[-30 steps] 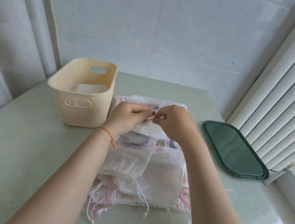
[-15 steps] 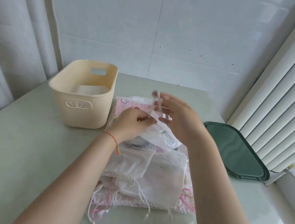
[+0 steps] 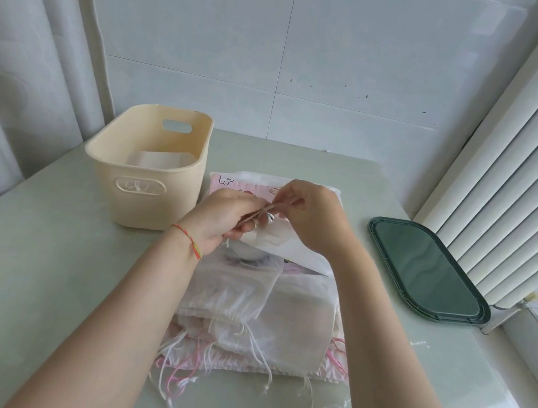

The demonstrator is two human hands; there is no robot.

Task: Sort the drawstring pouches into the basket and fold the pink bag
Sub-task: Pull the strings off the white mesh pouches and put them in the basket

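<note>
The left hand (image 3: pixel 224 218) and right hand (image 3: pixel 314 218) meet above the far end of the pile, both with fingers curled: we see each pinching the thin white drawstring (image 3: pixel 268 208) of a small white fabric drawstring pouch (image 3: pixel 283 249) held just above the heap. The remaining sheer white pouches (image 3: pixel 247 297) lie stacked on the flat pink printed bag (image 3: pixel 229 182), at the middle of the pale green desk (image 3: pixel 43 276). The cream plastic basket (image 3: pixel 146 179) stands just left of the pile, with one folded white piece already inside. A dark green oblong tray (image 3: pixel 424 270) lies well apart on the right.

We judge the pouch light, limp and prone to sagging; its cords tangle easily, so hold is best taken at the gathered mouth or cord, supporting the body. Compared with half a second earlier, the right hand has closed from spread fingers to a pinch and drawn nearer the left.
</note>
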